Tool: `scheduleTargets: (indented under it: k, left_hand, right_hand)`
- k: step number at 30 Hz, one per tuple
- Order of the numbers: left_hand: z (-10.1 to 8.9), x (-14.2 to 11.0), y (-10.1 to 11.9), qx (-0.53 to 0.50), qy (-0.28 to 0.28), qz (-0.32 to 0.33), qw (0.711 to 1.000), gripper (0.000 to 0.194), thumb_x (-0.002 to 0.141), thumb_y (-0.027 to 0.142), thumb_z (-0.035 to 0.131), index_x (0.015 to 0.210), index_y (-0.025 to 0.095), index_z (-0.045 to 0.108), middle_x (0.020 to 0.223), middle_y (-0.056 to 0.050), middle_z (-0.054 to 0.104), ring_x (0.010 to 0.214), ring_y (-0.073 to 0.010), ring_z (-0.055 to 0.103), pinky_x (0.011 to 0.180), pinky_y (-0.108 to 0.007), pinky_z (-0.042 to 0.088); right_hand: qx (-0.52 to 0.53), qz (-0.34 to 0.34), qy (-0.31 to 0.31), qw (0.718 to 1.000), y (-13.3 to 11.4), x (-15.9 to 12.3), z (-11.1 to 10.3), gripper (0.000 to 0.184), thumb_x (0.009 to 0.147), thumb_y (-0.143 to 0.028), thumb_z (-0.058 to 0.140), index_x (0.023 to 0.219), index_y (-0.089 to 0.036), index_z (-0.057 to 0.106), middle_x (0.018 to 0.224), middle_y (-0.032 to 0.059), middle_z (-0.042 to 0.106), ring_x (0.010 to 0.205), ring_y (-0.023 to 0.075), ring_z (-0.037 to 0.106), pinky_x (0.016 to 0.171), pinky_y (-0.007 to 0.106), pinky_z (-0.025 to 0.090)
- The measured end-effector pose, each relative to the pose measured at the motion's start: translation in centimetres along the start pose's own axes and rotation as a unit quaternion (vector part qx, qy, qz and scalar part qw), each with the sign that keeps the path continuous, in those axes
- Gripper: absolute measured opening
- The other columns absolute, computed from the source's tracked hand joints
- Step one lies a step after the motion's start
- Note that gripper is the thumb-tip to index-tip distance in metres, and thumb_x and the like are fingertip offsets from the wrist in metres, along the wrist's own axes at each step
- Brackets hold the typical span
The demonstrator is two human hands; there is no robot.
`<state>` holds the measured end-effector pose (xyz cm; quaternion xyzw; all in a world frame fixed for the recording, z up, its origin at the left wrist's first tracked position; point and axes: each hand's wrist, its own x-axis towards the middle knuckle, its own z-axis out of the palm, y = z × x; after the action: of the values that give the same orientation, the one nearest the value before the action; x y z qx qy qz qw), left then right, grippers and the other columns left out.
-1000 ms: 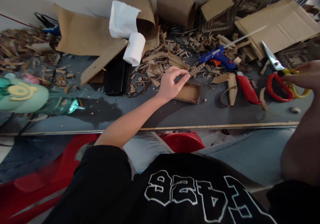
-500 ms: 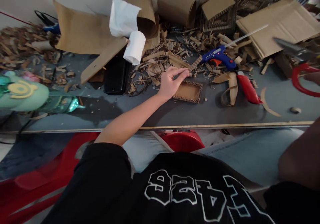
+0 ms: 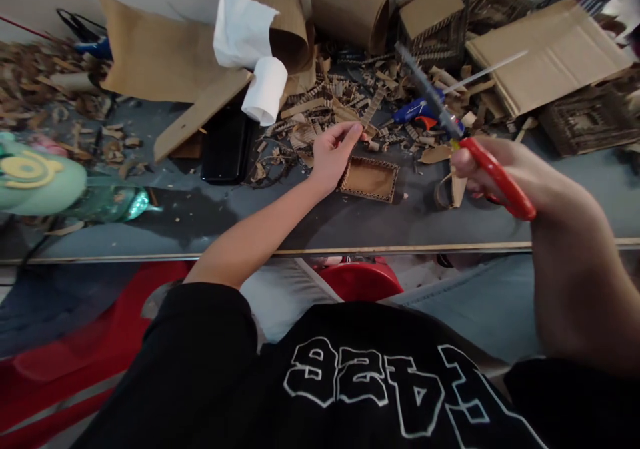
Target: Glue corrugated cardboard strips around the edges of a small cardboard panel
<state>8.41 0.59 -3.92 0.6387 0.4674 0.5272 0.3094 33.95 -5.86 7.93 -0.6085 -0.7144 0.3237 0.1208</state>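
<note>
My left hand (image 3: 334, 154) is closed in a pinch on a short corrugated cardboard strip (image 3: 373, 107), which sticks up past the fingertips. Just below it, a small shallow cardboard box (image 3: 370, 179) with corrugated walls lies on the table, its inside facing up. My right hand (image 3: 505, 162) grips a pair of scissors (image 3: 493, 172) by the red handle, blades pointing up and to the left. The blades look blurred and pass in front of the blue glue gun (image 3: 415, 110). A curled cardboard piece (image 3: 457, 192) lies under my right hand.
Cardboard scraps (image 3: 325, 102) are heaped along the back. A white paper roll (image 3: 266, 92) stands near a black phone-like object (image 3: 225, 145). At the left lies a green bottle (image 3: 115, 202); at the right, a cardboard sheet (image 3: 550, 55) and a corrugated block (image 3: 590, 119).
My right hand has lifted the scissors from the table's right side and swung them left, toward my left hand. The strip in my left hand has turned more upright.
</note>
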Motion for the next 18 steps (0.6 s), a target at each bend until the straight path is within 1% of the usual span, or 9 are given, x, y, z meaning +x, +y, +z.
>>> scheduleTargets:
  k: [2, 4, 7, 10, 14, 16, 18]
  left_hand:
    - [0.0, 0.1, 0.0, -0.006, -0.016, -0.009, 1.000, 0.056, 0.097, 0.070, 0.040, 0.096, 0.022, 0.070, 0.099, -0.005, 0.076, 0.099, -0.0168, 0.071, 0.091, -0.035, 0.058]
    - [-0.1, 0.2, -0.1, -0.010, -0.030, -0.016, 0.999, 0.059, 0.097, 0.071, 0.038, 0.095, 0.022, 0.069, 0.101, -0.005, 0.075, 0.102, -0.0175, 0.071, 0.091, -0.037, 0.059]
    - [-0.1, 0.4, -0.6, -0.035, -0.013, -0.028, 0.999, 0.060, 0.094, 0.074, 0.039, 0.091, 0.021, 0.067, 0.101, -0.005, 0.075, 0.106, -0.0198, 0.071, 0.094, -0.041, 0.059]
    - [-0.2, 0.5, -0.9, -0.059, 0.010, -0.031, 0.998, 0.058, 0.094, 0.074, 0.041, 0.089, 0.022, 0.066, 0.098, -0.003, 0.075, 0.109, -0.0208, 0.071, 0.099, -0.045, 0.059]
    - [-0.1, 0.2, -0.4, -0.022, -0.029, -0.020, 0.999, 0.058, 0.097, 0.070, 0.037, 0.096, 0.023, 0.070, 0.097, -0.001, 0.074, 0.104, -0.0209, 0.072, 0.095, -0.047, 0.060]
    - [0.0, -0.3, 0.1, -0.024, -0.053, -0.015, 0.998, 0.056, 0.097, 0.069, 0.039, 0.097, 0.023, 0.071, 0.096, -0.002, 0.075, 0.100, -0.0208, 0.073, 0.091, -0.045, 0.061]
    - [0.1, -0.7, 0.7, -0.035, -0.073, -0.018, 0.997, 0.054, 0.097, 0.069, 0.042, 0.095, 0.023, 0.072, 0.094, -0.002, 0.076, 0.096, -0.0202, 0.074, 0.087, -0.042, 0.062]
  right_hand:
    - [-0.003, -0.001, -0.062, 0.998, -1.2, -0.7, 0.2, 0.085, 0.059, -0.105, 0.039, 0.069, -0.021, 0.045, 0.061, 0.0024, 0.049, 0.054, 0.0128, 0.047, 0.048, 0.030, 0.036]
    - [-0.007, -0.004, -0.083, 0.997, -1.6, -1.0, 0.3, 0.087, 0.056, -0.108, 0.034, 0.064, -0.021, 0.042, 0.058, 0.0023, 0.048, 0.053, 0.0129, 0.047, 0.049, 0.031, 0.038]
    - [0.001, 0.014, -0.083, 0.996, -1.1, -0.9, 0.1, 0.086, 0.058, -0.107, 0.035, 0.065, -0.022, 0.043, 0.056, 0.0018, 0.050, 0.050, 0.0135, 0.050, 0.049, 0.031, 0.042]
    - [-0.005, 0.020, -0.085, 0.996, -0.3, -0.8, 0.0, 0.082, 0.063, -0.103, 0.038, 0.069, -0.022, 0.046, 0.058, 0.0028, 0.054, 0.051, 0.0142, 0.053, 0.050, 0.032, 0.044]
    - [-0.001, 0.008, -0.137, 0.990, 0.2, -0.6, 0.7, 0.082, 0.067, -0.102, 0.036, 0.070, -0.021, 0.046, 0.062, 0.0024, 0.052, 0.054, 0.0144, 0.056, 0.053, 0.031, 0.044]
    - [-0.011, 0.014, -0.162, 0.987, 0.2, -0.4, 1.3, 0.083, 0.067, -0.103, 0.034, 0.072, -0.021, 0.047, 0.060, 0.0026, 0.054, 0.054, 0.0155, 0.058, 0.053, 0.031, 0.044]
    - [-0.027, 0.015, -0.173, 0.985, 0.1, -0.2, 1.7, 0.085, 0.068, -0.103, 0.031, 0.073, -0.021, 0.050, 0.057, 0.0035, 0.056, 0.053, 0.0164, 0.059, 0.053, 0.031, 0.043]
